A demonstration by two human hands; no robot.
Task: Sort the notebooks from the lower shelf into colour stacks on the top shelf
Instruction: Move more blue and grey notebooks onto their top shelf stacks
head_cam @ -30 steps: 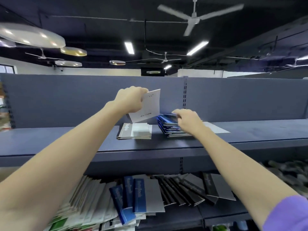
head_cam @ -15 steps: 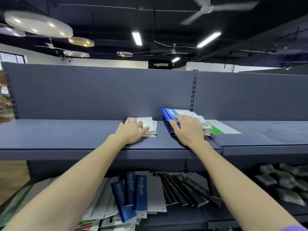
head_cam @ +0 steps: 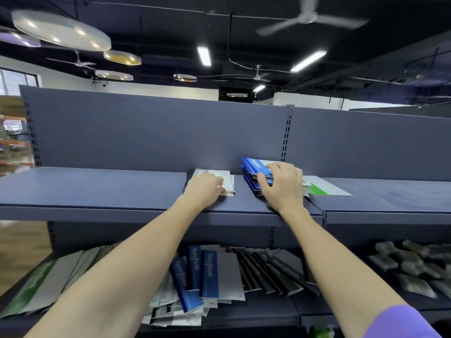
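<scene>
Both hands unmoved on top-shelf stacks

We read "NoteBook" in pale script down the blue spine strips of three blue notebooks on the lower shelf. The same word runs along the black strips of the black notebooks beside them, and shows on the top blue notebook on the top shelf. The print on the white notebook is cut off by our left hand.

Dim room under a dark ceiling, lit by bright tube lights overhead; fan motion-blurred, edges bowed by wide-angle distortion, corners soft.
</scene>
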